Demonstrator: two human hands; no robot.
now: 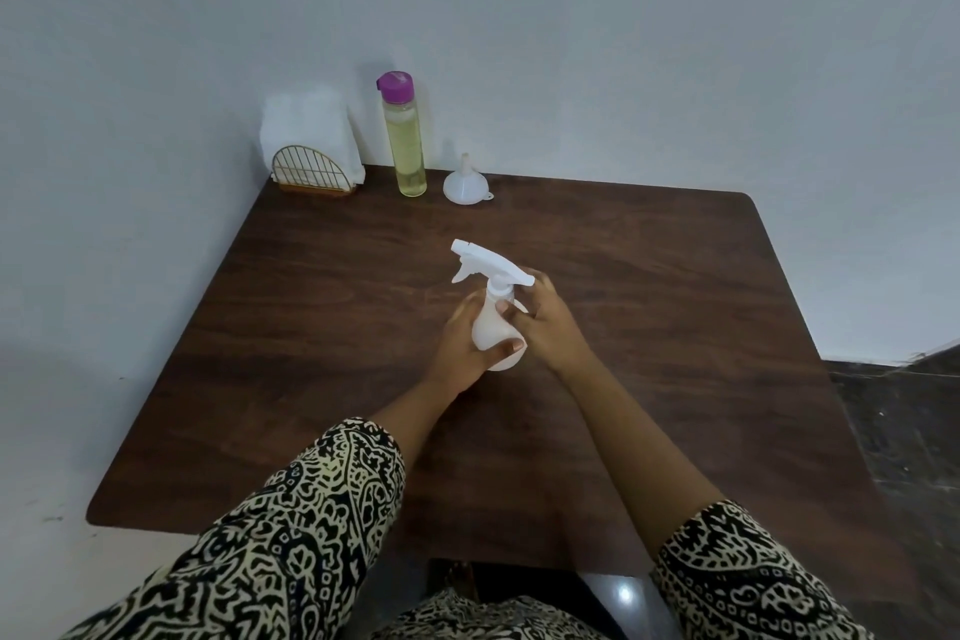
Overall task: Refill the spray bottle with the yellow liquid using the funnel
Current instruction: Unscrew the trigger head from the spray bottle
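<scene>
— Two hands on one thing: the spray bottle is standing upright near the middle of the table, and both are gripping it.

— Gripping how?

— The left hand is wrapping the bulbous lower body, fingers curled round the far side, thumb pressing the near side by the base. It looks like an anchor, keeping the bottle from turning. The right hand is sitting higher, fingers closing around the neck just under the trigger head; how tight, I cannot tell.

— So she is unscrewing?

— My guess, yes. The head is on, so nothing is going in until it comes off. One hand low, one at the collar suits a twist.

— And the supplies?

— Lined along the far edge by the wall, well apart from the hands. One tall clear bottle with a purple cap, holding the yellow liquid, cap on. One white funnel just beside it, resting wide mouth down, spout up, which is keeping it stable. One wire holder with white napkins in the far left corner, likely for drips.

— Tally?

— One spray bottle, one supply bottle, one funnel, one napkin holder. Pouring not begun.
</scene>
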